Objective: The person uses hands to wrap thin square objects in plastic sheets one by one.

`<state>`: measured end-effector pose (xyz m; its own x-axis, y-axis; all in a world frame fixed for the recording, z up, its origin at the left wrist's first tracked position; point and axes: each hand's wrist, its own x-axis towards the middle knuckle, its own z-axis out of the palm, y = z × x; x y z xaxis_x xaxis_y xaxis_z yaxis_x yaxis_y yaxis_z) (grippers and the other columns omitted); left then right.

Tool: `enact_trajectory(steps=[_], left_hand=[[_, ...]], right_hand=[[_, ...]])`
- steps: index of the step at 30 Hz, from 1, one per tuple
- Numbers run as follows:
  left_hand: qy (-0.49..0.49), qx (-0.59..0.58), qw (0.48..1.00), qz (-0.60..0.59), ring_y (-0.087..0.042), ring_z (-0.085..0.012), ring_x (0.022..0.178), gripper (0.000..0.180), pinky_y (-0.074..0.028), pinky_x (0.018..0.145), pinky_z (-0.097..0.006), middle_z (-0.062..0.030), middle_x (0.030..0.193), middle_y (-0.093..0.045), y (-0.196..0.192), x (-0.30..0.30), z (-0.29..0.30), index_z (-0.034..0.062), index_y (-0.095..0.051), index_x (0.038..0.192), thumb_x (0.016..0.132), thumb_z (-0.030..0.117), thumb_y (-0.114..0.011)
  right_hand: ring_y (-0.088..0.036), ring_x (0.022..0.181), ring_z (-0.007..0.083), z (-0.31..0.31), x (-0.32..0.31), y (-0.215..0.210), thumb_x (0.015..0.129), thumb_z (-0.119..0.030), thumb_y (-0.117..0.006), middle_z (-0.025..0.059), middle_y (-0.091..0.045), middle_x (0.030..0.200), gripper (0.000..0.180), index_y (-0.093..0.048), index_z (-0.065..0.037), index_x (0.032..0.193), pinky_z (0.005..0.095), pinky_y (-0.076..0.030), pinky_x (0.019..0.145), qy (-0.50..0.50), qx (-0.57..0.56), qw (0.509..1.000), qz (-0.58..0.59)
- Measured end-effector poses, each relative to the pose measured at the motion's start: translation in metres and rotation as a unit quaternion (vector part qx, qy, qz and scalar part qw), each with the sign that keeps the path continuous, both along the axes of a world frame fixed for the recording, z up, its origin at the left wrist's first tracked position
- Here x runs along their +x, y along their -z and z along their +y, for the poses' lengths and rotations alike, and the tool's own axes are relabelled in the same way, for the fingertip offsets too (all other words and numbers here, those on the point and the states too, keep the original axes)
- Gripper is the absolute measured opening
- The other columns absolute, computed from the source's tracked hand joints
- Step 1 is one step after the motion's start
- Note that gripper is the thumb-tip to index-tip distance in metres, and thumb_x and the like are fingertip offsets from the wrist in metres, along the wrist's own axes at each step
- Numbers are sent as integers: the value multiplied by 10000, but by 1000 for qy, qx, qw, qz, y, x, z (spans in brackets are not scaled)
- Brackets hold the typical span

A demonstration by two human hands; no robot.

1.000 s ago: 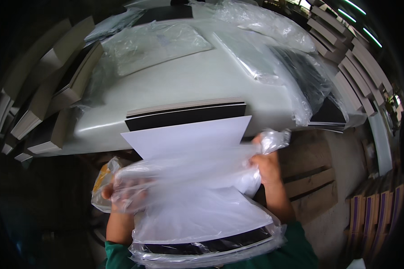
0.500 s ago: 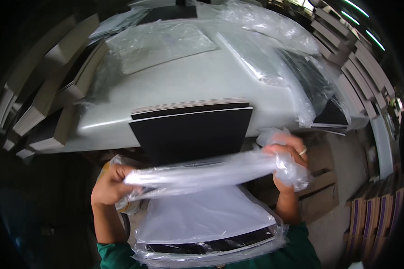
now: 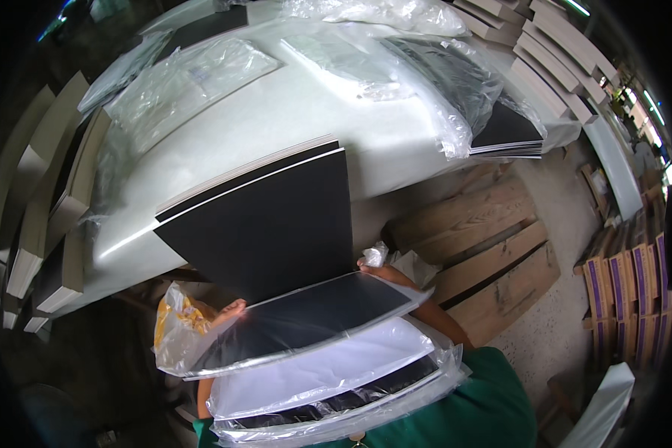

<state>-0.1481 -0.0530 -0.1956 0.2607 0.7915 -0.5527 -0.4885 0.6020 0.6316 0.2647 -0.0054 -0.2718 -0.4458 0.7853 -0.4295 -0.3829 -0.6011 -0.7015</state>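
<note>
At six o'clock in the head view, we hold a clear plastic bag taut, black showing through it. Our left hand, toward eight o'clock, and our right hand, between four and five, each grip an upper corner. Just beyond the bag's upper edge, toward nine, a black board stands tilted by the white table. Below the bag, at six, we see a plastic-wrapped stack; a wooden pallet lies near four.
</note>
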Motion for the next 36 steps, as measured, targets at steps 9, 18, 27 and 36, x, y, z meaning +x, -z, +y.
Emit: enact_trajectory(steps=[9, 18, 27, 36], left_hand=[[66, 204, 875, 434, -601, -162, 600, 239, -477, 572, -255, -80, 723, -616, 77, -15, -5, -2, -572, 897, 745, 162, -656], [138, 554, 730, 376, -536, -111, 658, 301, -429, 560, -240, -26, 722, -541, -258, 118, 40, 26, -575, 852, 665, 199, -733], [-79, 451, 844, 280, -479, -34, 638, 86, -396, 573, -179, -15, 704, -581, -217, 137, 31, -16, -546, 796, 820, 62, -576], [-129, 464, 838, 255, -468, -41, 635, 140, -374, 577, -178, -8, 715, -568, -208, 131, 33, -10, -562, 813, 836, 128, -570]], right_hand=[[-406, 455, 23, 49, 8, -15, 772, -265, -632, -15, -549, 648, 217, -579, -61, 828, 170, -323, 402, -76, 194, 933, -293], [-193, 1280, 229, 8, -98, -296, 865, -475, -371, 86, -146, 1412, 704, -126, -28, 1350, 359, -327, 963, -167, 299, 902, 262], [-531, 953, 144, 11, -113, -290, 819, -149, -580, 76, -556, 1027, 354, -475, 7, 1119, 284, -412, 838, -27, 222, 970, 92], [-450, 648, 74, 14, -126, -286, 767, -164, -653, -1, -502, 754, 189, -534, -50, 861, 225, -396, 623, 24, 186, 976, 109]])
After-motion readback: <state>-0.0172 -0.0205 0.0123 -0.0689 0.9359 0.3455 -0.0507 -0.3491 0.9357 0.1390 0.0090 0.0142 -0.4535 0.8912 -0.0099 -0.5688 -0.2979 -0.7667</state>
